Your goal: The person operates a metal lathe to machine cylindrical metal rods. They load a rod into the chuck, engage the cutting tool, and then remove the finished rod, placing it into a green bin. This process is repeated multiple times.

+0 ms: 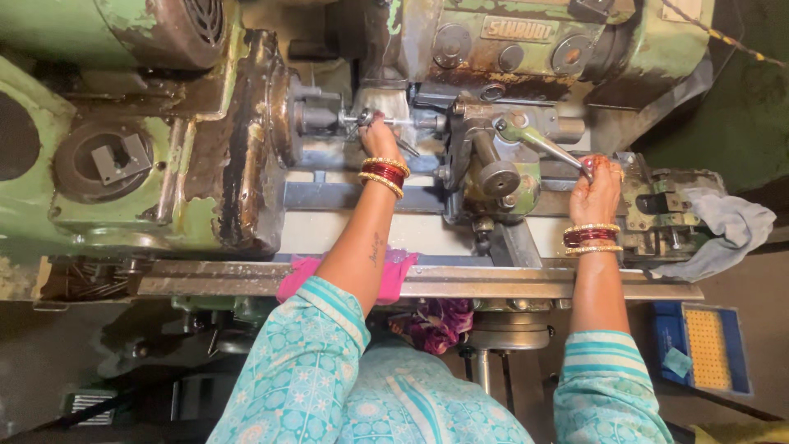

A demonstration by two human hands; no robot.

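A person in a turquoise patterned tunic works at a worn green lathe (205,189); the left hand (378,136) reaches to the chuck (316,115), fingers pinched around a thin metal rod (386,122) held there; the right hand (596,193) is closed around the grey lever (546,148) of the tailstock (501,160); a grey rag (727,230) lies at the machine's right end, a pink cloth (300,275) by the front rail.

Even, fairly bright light from above; dark shadow beneath the lathe (246,164); sharp centre, slightly bowed edges
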